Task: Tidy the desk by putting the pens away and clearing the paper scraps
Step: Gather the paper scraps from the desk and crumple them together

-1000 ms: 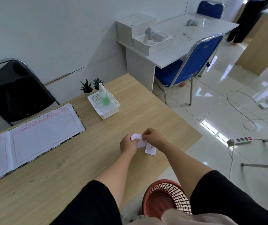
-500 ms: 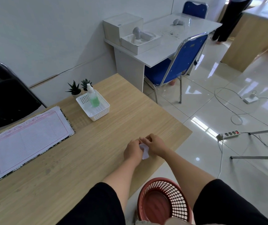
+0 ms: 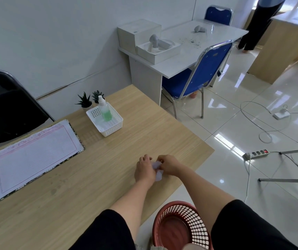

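2 hands meet over the near right part of the table (image 3: pixel 94 170), and the change is plain: a second ago 1 red-marked scrap lay flat beside them, and now all the paper scraps (image 3: pixel 157 170) are gathered into 1 bundle between them. My left hand (image 3: pixel 144 169) cups the bundle with a closed grip. My right hand (image 3: pixel 169 164) pinches its upper end. That leaves the wood bare of scraps, so I judge the clearing nearly done. I see no pens. The bundle's long axis runs from the upper end down toward me; crumpled, it has no clear front. The red basket (image 3: pixel 201 227) waits below on the floor.
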Demonstrator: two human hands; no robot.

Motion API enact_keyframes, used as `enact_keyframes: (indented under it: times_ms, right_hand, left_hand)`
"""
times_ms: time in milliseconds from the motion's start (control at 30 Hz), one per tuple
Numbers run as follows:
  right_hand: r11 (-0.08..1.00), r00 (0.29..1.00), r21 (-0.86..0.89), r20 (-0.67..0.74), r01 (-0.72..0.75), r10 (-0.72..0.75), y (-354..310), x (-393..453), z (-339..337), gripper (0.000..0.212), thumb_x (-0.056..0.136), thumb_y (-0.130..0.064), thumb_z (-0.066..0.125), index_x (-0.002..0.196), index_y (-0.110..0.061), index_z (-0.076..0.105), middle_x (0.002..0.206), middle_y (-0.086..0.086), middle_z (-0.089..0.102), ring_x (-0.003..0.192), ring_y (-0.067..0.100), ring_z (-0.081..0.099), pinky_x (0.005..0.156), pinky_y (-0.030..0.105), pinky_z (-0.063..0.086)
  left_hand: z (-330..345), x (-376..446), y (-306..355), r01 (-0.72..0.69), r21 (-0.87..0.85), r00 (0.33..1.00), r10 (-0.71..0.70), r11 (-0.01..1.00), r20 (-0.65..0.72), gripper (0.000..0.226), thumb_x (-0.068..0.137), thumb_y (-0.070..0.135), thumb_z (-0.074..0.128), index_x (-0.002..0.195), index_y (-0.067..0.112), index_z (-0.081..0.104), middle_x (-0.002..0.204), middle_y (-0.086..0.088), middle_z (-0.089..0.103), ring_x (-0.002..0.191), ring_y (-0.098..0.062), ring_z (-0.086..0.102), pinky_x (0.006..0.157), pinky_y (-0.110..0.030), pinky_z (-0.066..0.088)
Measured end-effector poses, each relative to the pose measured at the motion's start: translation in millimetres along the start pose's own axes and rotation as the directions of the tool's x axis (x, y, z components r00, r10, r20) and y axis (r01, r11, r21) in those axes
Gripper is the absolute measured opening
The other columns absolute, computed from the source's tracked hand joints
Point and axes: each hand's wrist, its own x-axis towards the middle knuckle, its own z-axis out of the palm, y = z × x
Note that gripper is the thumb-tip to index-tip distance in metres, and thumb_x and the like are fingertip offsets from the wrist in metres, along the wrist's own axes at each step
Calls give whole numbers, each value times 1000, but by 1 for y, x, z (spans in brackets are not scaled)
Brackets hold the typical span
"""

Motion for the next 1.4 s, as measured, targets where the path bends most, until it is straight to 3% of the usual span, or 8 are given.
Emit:
enact_keyframes:
  times_ms: [100, 267, 367, 533, 700, 900, 1167, 1400]
  right_hand:
    - [980, 999, 199, -41, 15, -7, -6, 0, 4, 6, 89, -8, 51, 89, -11, 55, 91, 8, 54, 84, 22, 47, 70, 32, 36]
    - [863, 997, 501, -76, 57, -21, -21, -2, 13, 20, 90, -10, 59, 74, -19, 50, 78, 6, 50, 74, 20, 46, 64, 33, 37]
    - [895, 987, 428, -143, 129, -74, -30, -4, 22, 13, 88, -10, 61, 79, -17, 53, 82, 6, 54, 74, 19, 47, 63, 30, 34]
    - [927, 961, 301, -226, 226, -161, -43, -9, 36, 11, 87, -8, 62, 84, -14, 54, 86, 3, 60, 79, 19, 51, 64, 30, 36]
    - [951, 965, 199, -162, 238, -208, -46, -16, 55, 7, 85, -5, 55, 83, -13, 55, 85, 7, 61, 77, 20, 52, 57, 27, 34]
    - [964, 959, 27, -112, 266, -262, -52, -20, 68, 12, 86, -6, 52, 93, 0, 60, 97, 20, 62, 88, 31, 57, 65, 29, 30]
    - [958, 970, 165, -112, 233, -217, -62, -39, 57, 8, 93, -12, 54, 89, -11, 47, 89, 5, 55, 79, 21, 48, 52, 18, 30]
    - [914, 939, 224, -142, 337, -312, -74, -83, 57, 43, 93, -8, 51, 133, -24, 45, 99, 3, 55, 85, 21, 54, 67, 24, 42]
  left_hand:
    - [-11, 0, -8, 101, -210, 995, -98, 973, 24, 35, 90, 28, 59, 119, 11, 48, 123, -11, 58, 105, -26, 59, 81, -39, 52]
    - [-34, -4, -27, 210, -403, 977, -211, 891, 43, 32, 89, 30, 64, 107, 4, 58, 113, -19, 65, 96, -30, 62, 68, -27, 39]
    - [-42, -13, -39, 155, -358, 983, -180, 921, -36, 24, 89, 28, 65, 76, 12, 52, 88, -16, 61, 79, -23, 53, 58, -26, 33]
    - [-45, -24, -50, 144, -162, 959, -178, 976, -221, 22, 87, 37, 65, 93, 17, 66, 99, 0, 58, 84, -19, 55, 54, -24, 31]
    - [-33, -35, -67, 159, -135, 960, -185, 978, -208, 16, 91, 25, 59, 80, 16, 51, 98, -10, 67, 83, -26, 59, 54, -25, 32]
    - [-27, -46, -73, 153, -231, 965, -196, 961, -176, 13, 89, 23, 61, 94, 12, 56, 101, -7, 67, 92, -29, 63, 62, -28, 38]
    - [-50, -61, -74, 190, -480, 940, -299, 857, -162, 13, 87, 28, 66, 84, 15, 62, 80, 3, 63, 77, -19, 56, 61, -26, 39]
    - [-61, -100, -68, 162, -520, 933, -301, 839, -195, 18, 87, 29, 64, 81, 14, 56, 80, -1, 61, 75, -19, 53, 55, -22, 34]
